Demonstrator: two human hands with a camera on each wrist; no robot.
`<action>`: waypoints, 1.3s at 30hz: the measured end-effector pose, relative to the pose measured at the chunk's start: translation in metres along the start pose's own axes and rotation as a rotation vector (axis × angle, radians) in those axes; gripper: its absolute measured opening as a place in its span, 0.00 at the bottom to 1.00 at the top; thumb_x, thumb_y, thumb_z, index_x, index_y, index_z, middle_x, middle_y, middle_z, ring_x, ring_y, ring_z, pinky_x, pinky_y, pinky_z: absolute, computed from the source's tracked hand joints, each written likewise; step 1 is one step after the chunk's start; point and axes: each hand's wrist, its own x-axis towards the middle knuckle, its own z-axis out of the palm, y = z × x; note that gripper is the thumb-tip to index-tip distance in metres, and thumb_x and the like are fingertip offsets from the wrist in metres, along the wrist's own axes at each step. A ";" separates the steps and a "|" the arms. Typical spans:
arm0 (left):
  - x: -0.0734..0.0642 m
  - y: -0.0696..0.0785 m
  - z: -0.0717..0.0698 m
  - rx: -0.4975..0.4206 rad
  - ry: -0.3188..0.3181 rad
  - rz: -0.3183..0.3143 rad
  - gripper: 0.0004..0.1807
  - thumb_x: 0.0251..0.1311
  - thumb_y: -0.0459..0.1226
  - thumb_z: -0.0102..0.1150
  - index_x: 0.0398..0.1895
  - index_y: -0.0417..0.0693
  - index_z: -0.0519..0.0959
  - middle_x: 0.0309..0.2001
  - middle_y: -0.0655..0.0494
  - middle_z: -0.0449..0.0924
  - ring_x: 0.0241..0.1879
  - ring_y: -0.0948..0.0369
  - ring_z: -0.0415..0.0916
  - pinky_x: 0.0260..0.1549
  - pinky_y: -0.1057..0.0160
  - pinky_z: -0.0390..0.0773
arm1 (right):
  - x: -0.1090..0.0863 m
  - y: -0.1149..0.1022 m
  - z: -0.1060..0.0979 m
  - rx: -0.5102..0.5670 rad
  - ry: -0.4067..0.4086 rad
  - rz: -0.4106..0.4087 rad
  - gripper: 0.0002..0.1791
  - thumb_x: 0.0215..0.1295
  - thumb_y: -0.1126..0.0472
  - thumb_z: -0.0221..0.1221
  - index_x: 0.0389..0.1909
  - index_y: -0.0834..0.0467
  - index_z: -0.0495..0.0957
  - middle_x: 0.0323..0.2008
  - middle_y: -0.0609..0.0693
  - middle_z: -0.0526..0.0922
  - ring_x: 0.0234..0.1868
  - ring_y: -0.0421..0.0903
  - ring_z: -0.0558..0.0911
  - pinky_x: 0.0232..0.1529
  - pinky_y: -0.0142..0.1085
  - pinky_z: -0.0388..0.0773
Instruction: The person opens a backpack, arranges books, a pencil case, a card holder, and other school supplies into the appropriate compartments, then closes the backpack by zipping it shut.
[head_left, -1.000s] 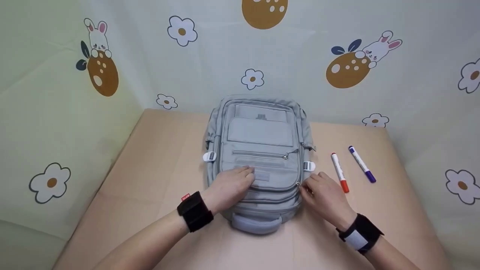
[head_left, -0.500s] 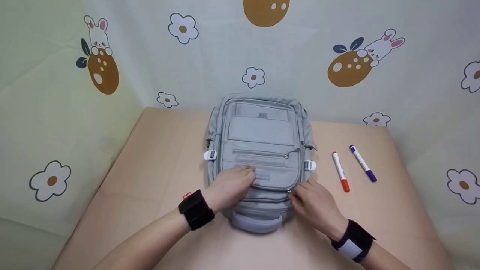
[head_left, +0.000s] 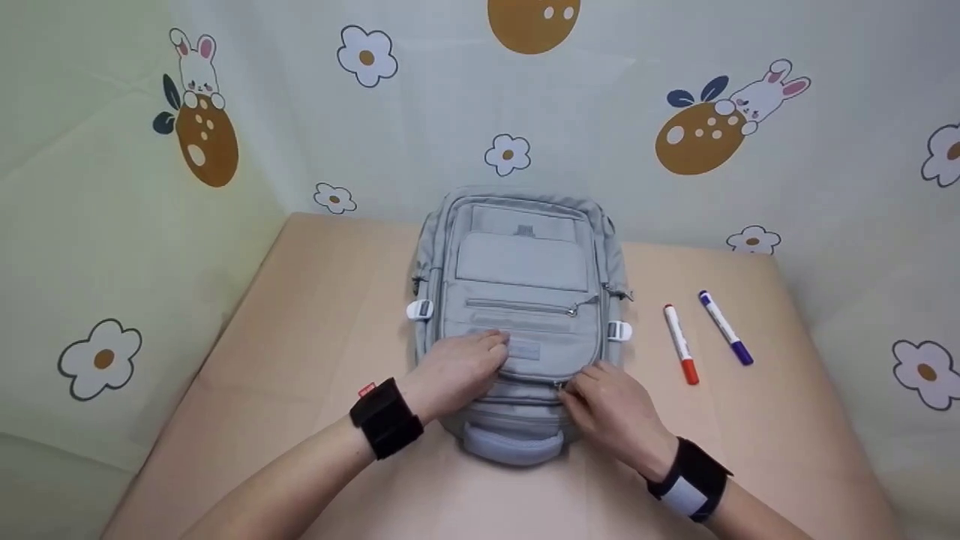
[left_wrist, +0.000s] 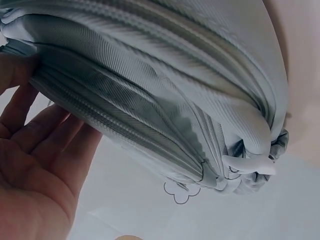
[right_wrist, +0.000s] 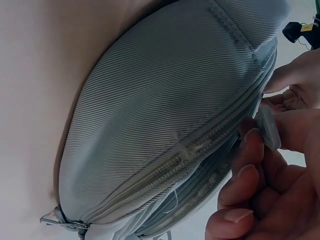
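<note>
A grey backpack (head_left: 521, 262) lies front side up, its top handle (head_left: 514, 444) toward me. My left hand (head_left: 459, 371) holds the edge of the front panel near the handle end. In the left wrist view, the thumb (left_wrist: 17, 70) is at the panel's zipped edge and the fingers (left_wrist: 55, 132) lie along its outer face; the pocket gapes there. My right hand (head_left: 611, 405) pinches a small grey zipper pull (right_wrist: 269, 127) between thumb and forefinger, at the near right of the front pocket. Part of the zip is hidden by the hands.
Right of the backpack lie a red marker (head_left: 680, 345) and a purple marker (head_left: 725, 328) on the beige tabletop (head_left: 330, 315). Behind stands a pale curtain (head_left: 420, 112) printed with rabbits and flowers. White strap buckles (head_left: 619, 331) stick out at the bag's sides.
My right hand has slid the zipper pull leftward around the front pocket's near right corner. The left hand stays on the panel edge; the markers have not moved.
</note>
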 end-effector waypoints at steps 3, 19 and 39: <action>-0.003 -0.003 -0.002 -0.002 0.019 0.006 0.04 0.63 0.32 0.58 0.30 0.46 0.75 0.54 0.50 0.85 0.54 0.54 0.82 0.39 0.58 0.84 | -0.001 0.001 0.001 0.000 -0.009 0.016 0.05 0.64 0.57 0.70 0.30 0.49 0.82 0.29 0.37 0.79 0.34 0.39 0.75 0.33 0.35 0.74; -0.030 -0.033 -0.010 0.056 0.052 0.055 0.05 0.65 0.27 0.56 0.32 0.45 0.75 0.51 0.52 0.85 0.52 0.54 0.82 0.47 0.57 0.82 | -0.001 0.003 0.000 0.000 0.008 -0.004 0.05 0.64 0.58 0.69 0.29 0.48 0.83 0.29 0.36 0.78 0.33 0.38 0.74 0.33 0.35 0.74; -0.030 -0.038 -0.010 0.018 -0.005 0.008 0.07 0.71 0.32 0.57 0.32 0.47 0.78 0.55 0.53 0.84 0.57 0.55 0.81 0.52 0.56 0.81 | 0.021 -0.030 0.005 -0.043 -0.020 -0.112 0.05 0.66 0.57 0.67 0.30 0.50 0.84 0.27 0.39 0.79 0.30 0.40 0.75 0.32 0.36 0.73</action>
